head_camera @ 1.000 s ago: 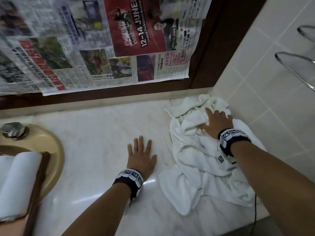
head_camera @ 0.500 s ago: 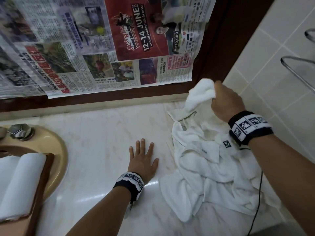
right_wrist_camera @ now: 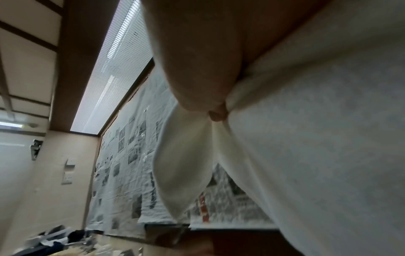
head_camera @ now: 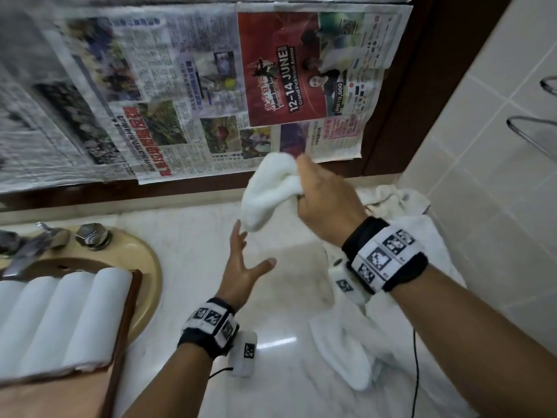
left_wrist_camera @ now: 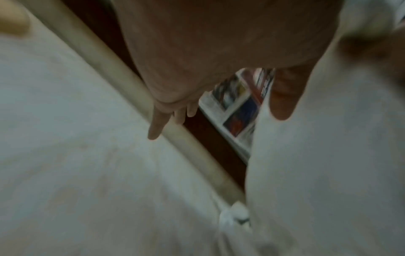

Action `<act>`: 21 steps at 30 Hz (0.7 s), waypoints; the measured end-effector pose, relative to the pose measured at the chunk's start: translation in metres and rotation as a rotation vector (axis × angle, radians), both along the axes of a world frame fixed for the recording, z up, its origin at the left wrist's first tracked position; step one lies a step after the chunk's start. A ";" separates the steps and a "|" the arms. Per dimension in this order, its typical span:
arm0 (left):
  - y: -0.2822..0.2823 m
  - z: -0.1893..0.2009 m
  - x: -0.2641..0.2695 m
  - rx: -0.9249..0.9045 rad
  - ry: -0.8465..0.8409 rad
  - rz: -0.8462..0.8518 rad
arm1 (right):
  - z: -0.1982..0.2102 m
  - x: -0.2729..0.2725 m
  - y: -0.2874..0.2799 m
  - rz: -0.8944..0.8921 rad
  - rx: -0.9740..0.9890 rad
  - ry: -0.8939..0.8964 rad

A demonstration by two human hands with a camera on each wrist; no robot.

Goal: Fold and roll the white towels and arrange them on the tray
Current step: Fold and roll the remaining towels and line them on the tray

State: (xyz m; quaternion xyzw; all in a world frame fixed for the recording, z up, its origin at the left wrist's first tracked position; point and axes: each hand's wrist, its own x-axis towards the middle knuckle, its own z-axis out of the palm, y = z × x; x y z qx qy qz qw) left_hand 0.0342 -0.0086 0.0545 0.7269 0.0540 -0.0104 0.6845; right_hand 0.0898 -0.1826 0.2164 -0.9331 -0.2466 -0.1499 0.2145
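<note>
**White towels: one lifted, a heap on the desk, rolls on the tray**

A white towel (head_camera: 271, 188) hangs bunched in mid-frame, its free end drooping down and left. At right a crumpled heap of towels (head_camera: 355, 351) sprawls over the pale marble desk (head_camera: 193, 254). At lower left, rolled towels (head_camera: 69, 318) lie side by side, touching, on the brown tray (head_camera: 125, 321).
</note>
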 end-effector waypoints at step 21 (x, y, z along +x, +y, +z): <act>0.076 0.068 0.029 0.354 -0.189 0.272 | -0.121 -0.062 -0.061 -0.434 -0.404 0.319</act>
